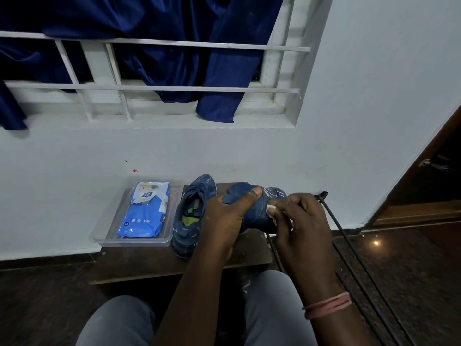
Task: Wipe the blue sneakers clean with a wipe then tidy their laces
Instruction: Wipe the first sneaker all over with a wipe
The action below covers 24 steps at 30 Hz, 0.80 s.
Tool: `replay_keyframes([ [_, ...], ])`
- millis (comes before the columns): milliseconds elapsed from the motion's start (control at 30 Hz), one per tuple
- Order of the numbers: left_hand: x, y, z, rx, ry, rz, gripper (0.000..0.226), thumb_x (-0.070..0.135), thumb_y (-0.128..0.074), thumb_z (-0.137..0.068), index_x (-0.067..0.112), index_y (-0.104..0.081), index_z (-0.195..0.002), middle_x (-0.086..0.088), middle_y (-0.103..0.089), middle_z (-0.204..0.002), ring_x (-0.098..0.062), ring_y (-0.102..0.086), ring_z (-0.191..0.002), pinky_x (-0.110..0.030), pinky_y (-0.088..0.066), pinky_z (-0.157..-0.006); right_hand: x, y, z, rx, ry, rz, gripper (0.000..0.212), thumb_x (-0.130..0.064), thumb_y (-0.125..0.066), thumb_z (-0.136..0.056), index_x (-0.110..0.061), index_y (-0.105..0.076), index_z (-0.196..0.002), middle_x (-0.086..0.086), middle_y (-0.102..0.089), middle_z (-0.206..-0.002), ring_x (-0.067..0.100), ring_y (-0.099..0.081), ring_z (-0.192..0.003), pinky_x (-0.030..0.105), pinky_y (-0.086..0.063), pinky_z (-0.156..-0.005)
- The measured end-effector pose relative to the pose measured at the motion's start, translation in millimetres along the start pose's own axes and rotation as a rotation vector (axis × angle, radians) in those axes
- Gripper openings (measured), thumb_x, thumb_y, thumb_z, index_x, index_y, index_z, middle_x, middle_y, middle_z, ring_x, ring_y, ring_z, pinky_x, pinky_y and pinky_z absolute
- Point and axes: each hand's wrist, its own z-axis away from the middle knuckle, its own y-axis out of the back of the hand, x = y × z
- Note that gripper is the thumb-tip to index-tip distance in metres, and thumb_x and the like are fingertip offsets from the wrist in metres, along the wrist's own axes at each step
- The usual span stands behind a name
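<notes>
- The left hand (225, 216) grasps one blue sneaker (257, 208) and holds it up above the wooden worktop (139, 260), thumb laid across the upper, fingers curled round its underside.
- The right hand (301, 221) pinches a white wipe (270, 208) between curled fingers and presses it on the side of that held sneaker.
- The second sneaker (192, 213) rests on the worktop, just left of the held sneaker, opening upward, toe toward the wall, laces loose.
- Left of the second sneaker, touching or nearly so, sits a clear plastic tray (104, 236) on the worktop's left end.
- Inside the tray lies a blue wipes pack (144, 216), flat, label up.
- Right of the held sneaker, thin black rods (349, 245) slant across the dark floor.
- A pink band (326, 304) circles the right wrist.
</notes>
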Motion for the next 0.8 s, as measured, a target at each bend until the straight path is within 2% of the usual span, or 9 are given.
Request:
replay_keyframes([
  [100, -1, 2, -1, -0.007, -0.005, -0.023, 0.037, 0.033, -0.088, -0.078, 0.003, -0.077, -0.096, -0.016, -0.078, -0.092, -0.035, -0.077, -0.086, -0.059, -0.061, -0.083, -9, -7, -5, -0.005, -0.032, -0.005, 0.018, -0.007, -0.071, -0.09, -0.019, -0.075, -0.102, -0.002, -0.055, -0.096, 0.016, -0.053, -0.089, 0.026, -0.045, -0.075],
  [233, 1, 4, -3, 0.033, -0.025, 0.016, 0.062, 0.041, -0.091, -0.072, -0.01, -0.067, -0.099, -0.036, -0.067, -0.1, -0.053, -0.069, -0.089, -0.068, -0.056, -0.081, -9, -6, -5, -0.091, 0.075, -0.015, 0.019, -0.005, -0.072, -0.088, -0.02, -0.075, -0.099, -0.004, -0.056, -0.096, 0.014, -0.049, -0.091, 0.017, -0.037, -0.076],
  [300, 2, 3, -5, 0.027, -0.039, 0.018, 0.06, 0.047, -0.091, -0.069, -0.003, -0.07, -0.094, -0.041, -0.062, -0.102, -0.056, -0.067, -0.088, -0.071, -0.054, -0.083, -8, -2, 0, -0.145, 0.14, -0.015, 0.021, -0.001, -0.073, -0.085, -0.019, -0.075, -0.096, -0.005, -0.055, -0.094, 0.012, -0.045, -0.089, 0.015, -0.035, -0.075],
  [400, 1, 3, -6, 0.02, -0.043, 0.018, 0.068, 0.045, -0.09, -0.071, -0.011, -0.066, -0.1, -0.037, -0.066, -0.103, -0.053, -0.068, -0.092, -0.068, -0.055, -0.083, -3, 2, 6, -0.143, 0.158, 0.01, 0.026, 0.003, -0.074, -0.081, -0.019, -0.075, -0.094, -0.005, -0.054, -0.093, 0.014, -0.044, -0.089, 0.02, -0.036, -0.073],
  [567, 3, 2, -3, 0.041, -0.039, 0.042, 0.056, 0.035, -0.088, -0.079, -0.011, -0.066, -0.102, -0.035, -0.068, -0.102, -0.051, -0.069, -0.092, -0.065, -0.058, -0.08, -3, -7, -1, 0.013, 0.056, 0.061, 0.022, -0.002, -0.073, -0.085, -0.019, -0.076, -0.098, 0.0, -0.058, -0.098, 0.02, -0.047, -0.089, 0.033, -0.041, -0.071],
  [700, 9, 8, -2, 0.03, -0.043, 0.075, 0.064, 0.035, -0.09, -0.077, -0.015, -0.061, -0.105, -0.038, -0.065, -0.103, -0.056, -0.067, -0.093, -0.069, -0.055, -0.081, -7, -5, 3, -0.067, 0.168, -0.004, 0.019, -0.002, -0.073, -0.087, -0.017, -0.075, -0.098, -0.002, -0.055, -0.096, 0.017, -0.047, -0.089, 0.031, -0.042, -0.072],
  [800, 7, 10, 3, 0.022, -0.019, 0.056, 0.052, 0.031, -0.087, -0.08, -0.011, -0.068, -0.103, -0.03, -0.072, -0.099, -0.047, -0.072, -0.091, -0.06, -0.06, -0.083, 2, 4, 2, -0.099, 0.164, -0.04, 0.02, -0.002, -0.073, -0.086, -0.02, -0.076, -0.096, -0.004, -0.057, -0.096, 0.018, -0.049, -0.091, 0.03, -0.043, -0.076],
])
